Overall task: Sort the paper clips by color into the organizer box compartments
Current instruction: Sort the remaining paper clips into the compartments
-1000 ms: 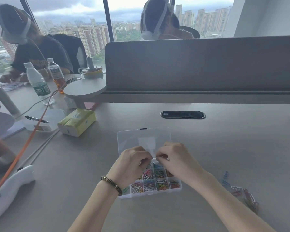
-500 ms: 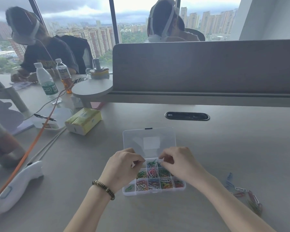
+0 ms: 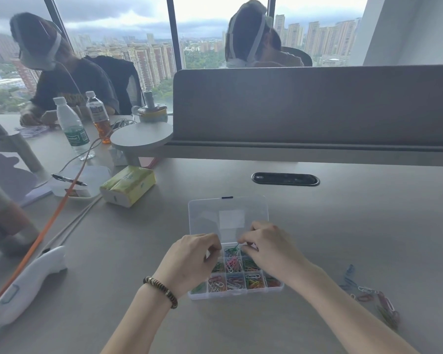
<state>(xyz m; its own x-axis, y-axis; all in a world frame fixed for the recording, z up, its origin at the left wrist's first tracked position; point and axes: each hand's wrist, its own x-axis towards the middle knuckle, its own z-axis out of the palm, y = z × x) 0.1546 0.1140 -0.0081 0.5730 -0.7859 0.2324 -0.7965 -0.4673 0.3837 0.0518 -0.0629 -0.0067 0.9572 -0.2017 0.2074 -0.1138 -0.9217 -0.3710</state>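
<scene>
— Head view is showing both hands working over the organizer box [image 3: 237, 293], which is sitting on the desk [image 3: 368, 226] with its clear lid [image 3: 210, 215] lying open behind it.

— What is each one gripping?

— The right hand [image 3: 271, 249] is pinching a green paper clip [image 3: 237, 245] above the far compartments. The left hand [image 3: 192, 261] is curling its fingers at the box's left side; whether it is holding a clip, I cannot tell.

— And the unsorted ones?

— Loose clips [image 3: 368, 296] are lying on the desk, well to the right of the box.

— How are they likely handling?

— Light, thin, springy wire, probably slippery and quick to tangle. Pinching one across its flat loops with fingertips looks safest.
</scene>
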